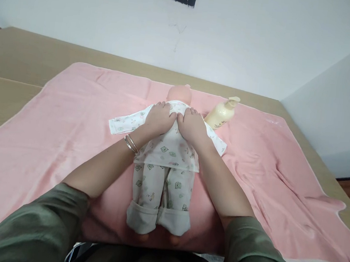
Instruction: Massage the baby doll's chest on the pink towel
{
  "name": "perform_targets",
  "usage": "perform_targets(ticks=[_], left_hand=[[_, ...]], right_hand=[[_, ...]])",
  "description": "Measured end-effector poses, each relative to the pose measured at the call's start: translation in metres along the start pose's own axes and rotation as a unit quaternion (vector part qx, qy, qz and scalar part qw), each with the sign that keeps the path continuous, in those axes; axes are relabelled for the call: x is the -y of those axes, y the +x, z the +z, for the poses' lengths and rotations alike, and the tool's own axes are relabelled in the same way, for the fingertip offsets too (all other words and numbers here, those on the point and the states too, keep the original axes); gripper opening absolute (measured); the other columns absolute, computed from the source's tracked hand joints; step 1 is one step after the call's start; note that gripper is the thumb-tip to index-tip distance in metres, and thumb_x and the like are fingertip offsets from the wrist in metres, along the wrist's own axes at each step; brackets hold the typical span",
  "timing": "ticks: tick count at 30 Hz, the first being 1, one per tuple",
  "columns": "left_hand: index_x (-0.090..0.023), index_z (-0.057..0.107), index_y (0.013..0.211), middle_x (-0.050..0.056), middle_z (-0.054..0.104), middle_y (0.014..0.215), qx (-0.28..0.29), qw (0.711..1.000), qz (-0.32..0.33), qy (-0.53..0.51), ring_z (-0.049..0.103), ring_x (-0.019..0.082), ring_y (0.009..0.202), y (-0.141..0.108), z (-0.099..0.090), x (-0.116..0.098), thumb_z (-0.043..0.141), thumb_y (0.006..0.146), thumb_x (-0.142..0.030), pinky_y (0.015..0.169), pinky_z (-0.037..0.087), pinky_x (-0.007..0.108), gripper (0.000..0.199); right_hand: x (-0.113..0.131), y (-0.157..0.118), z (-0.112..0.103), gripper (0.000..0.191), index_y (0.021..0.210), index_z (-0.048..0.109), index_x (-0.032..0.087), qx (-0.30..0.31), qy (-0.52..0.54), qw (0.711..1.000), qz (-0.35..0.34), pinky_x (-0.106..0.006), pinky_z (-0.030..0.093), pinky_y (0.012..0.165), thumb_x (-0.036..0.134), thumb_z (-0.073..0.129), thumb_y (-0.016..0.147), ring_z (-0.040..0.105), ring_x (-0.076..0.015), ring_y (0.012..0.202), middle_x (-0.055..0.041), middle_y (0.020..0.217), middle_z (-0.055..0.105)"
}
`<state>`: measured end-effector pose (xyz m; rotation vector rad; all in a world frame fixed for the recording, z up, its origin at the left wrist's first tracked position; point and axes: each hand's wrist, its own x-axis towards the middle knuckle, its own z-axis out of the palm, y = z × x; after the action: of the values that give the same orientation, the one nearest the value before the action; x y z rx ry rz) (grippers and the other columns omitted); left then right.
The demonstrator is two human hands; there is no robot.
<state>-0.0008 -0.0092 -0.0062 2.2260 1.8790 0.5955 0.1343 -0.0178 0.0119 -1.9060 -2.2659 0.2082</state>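
A baby doll (179, 94) lies face down on a pink blanket (80, 108), its head toward the wall and its feet toward me. It wears a white printed top (173, 151) and matching trousers (153, 185) with turned-up cuffs. My left hand (161, 119) rests flat on the left of the doll's upper back. On the right side of the back lies my right hand (192, 125), also flat, the two thumbs close together. Fingers on both hands are stretched out, and neither hand grips anything. The top's sleeves spread out to either side.
A cream pump bottle (220, 115) lies tilted on the blanket, close to the right sleeve. Under the blanket is a wooden table (23, 52), set against a white wall (235, 37). Wrinkles run through the blanket on the right.
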Motion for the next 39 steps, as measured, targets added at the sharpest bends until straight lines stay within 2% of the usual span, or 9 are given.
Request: perform_targets(ticks=[5, 8, 12, 17, 21, 24, 29, 34, 39], left_hand=[[-0.017, 0.066, 0.103, 0.017, 0.076, 0.114, 0.006, 0.999, 0.015, -0.045, 0.069, 0.031, 0.106, 0.01, -0.002, 0.012, 0.037, 0.096, -0.028, 0.1, 0.053, 0.045, 0.032], [-0.019, 0.066, 0.102, 0.016, 0.076, 0.112, -0.008, 0.999, 0.011, -0.047, 0.069, 0.031, 0.105, 0.009, 0.001, 0.013, 0.037, 0.097, -0.03, 0.1, 0.053, 0.045, 0.031], [-0.018, 0.066, 0.107, 0.017, 0.075, 0.116, -0.025, 0.999, 0.01, -0.028, 0.068, 0.033, 0.112, 0.008, 0.007, 0.011, 0.037, 0.099, -0.033, 0.106, 0.05, 0.047, 0.034], [-0.016, 0.066, 0.108, 0.018, 0.075, 0.117, -0.027, 0.999, 0.004, -0.022, 0.067, 0.034, 0.115, 0.006, 0.007, 0.007, 0.036, 0.099, -0.031, 0.108, 0.049, 0.049, 0.035], [-0.018, 0.066, 0.107, 0.017, 0.075, 0.115, -0.025, 0.999, -0.003, -0.024, 0.067, 0.033, 0.114, 0.006, 0.006, 0.006, 0.037, 0.098, -0.03, 0.109, 0.049, 0.048, 0.033], [-0.017, 0.067, 0.11, 0.017, 0.074, 0.117, -0.021, 1.0, -0.004, -0.022, 0.066, 0.033, 0.114, 0.008, 0.009, 0.008, 0.037, 0.098, -0.031, 0.108, 0.049, 0.049, 0.035], [-0.013, 0.064, 0.128, 0.02, 0.069, 0.132, -0.022, 1.0, -0.009, -0.019, 0.06, 0.036, 0.127, 0.009, 0.013, 0.011, 0.036, 0.099, -0.034, 0.117, 0.044, 0.05, 0.046], [-0.009, 0.061, 0.136, 0.022, 0.067, 0.135, -0.022, 1.0, -0.012, -0.017, 0.058, 0.036, 0.13, 0.008, 0.015, 0.01, 0.035, 0.1, -0.036, 0.119, 0.042, 0.051, 0.052], [-0.012, 0.066, 0.123, 0.021, 0.071, 0.125, -0.024, 1.0, -0.011, 0.005, 0.063, 0.035, 0.122, 0.005, 0.01, 0.006, 0.034, 0.101, -0.032, 0.114, 0.046, 0.05, 0.044]], right_hand=[[0.021, -0.02, -0.003, 0.061, 0.15, 0.046, -0.013, -0.022, -0.053, 0.998, -0.029, -0.048, 0.03, 0.129, 0.028, 0.028, 0.109, 0.045, -0.0402, 0.151, -0.0353, 0.155, 0.05], [0.015, -0.014, -0.003, 0.058, 0.15, 0.05, -0.008, -0.006, -0.019, 0.999, -0.04, -0.049, 0.034, 0.127, 0.025, 0.028, 0.107, 0.045, -0.039, 0.151, -0.0319, 0.155, 0.052], [0.0, 0.001, -0.001, 0.064, 0.158, 0.042, -0.003, 0.009, 0.031, 0.999, -0.01, -0.051, 0.032, 0.129, 0.035, 0.033, 0.107, 0.036, -0.0397, 0.157, -0.0283, 0.166, 0.04], [-0.003, 0.007, 0.002, 0.058, 0.142, 0.058, -0.003, -0.008, 0.023, 1.0, -0.018, -0.051, 0.039, 0.123, 0.035, 0.034, 0.105, 0.051, -0.0396, 0.143, -0.0284, 0.151, 0.057], [0.002, 0.003, 0.004, 0.055, 0.134, 0.062, -0.004, -0.024, 0.007, 1.0, -0.015, -0.05, 0.039, 0.122, 0.03, 0.032, 0.105, 0.054, -0.0385, 0.139, -0.0296, 0.145, 0.061], [0.002, 0.0, 0.004, 0.059, 0.142, 0.057, -0.007, -0.032, -0.001, 0.999, -0.013, -0.05, 0.036, 0.125, 0.031, 0.03, 0.106, 0.05, -0.0387, 0.145, -0.0305, 0.15, 0.057], [-0.001, -0.001, 0.002, 0.067, 0.164, 0.035, 0.003, 0.016, 0.018, 0.999, 0.021, -0.056, 0.027, 0.13, 0.041, 0.032, 0.109, 0.031, -0.0419, 0.16, -0.0277, 0.168, 0.037], [0.0, 0.0, 0.001, 0.059, 0.146, 0.054, -0.005, 0.002, 0.017, 1.0, 0.004, -0.052, 0.035, 0.127, 0.035, 0.031, 0.108, 0.045, -0.0389, 0.151, -0.0305, 0.155, 0.052], [0.001, 0.0, 0.001, 0.057, 0.138, 0.058, -0.006, -0.002, 0.016, 1.0, -0.003, -0.05, 0.036, 0.125, 0.033, 0.031, 0.107, 0.049, -0.0386, 0.146, -0.0312, 0.149, 0.056]])
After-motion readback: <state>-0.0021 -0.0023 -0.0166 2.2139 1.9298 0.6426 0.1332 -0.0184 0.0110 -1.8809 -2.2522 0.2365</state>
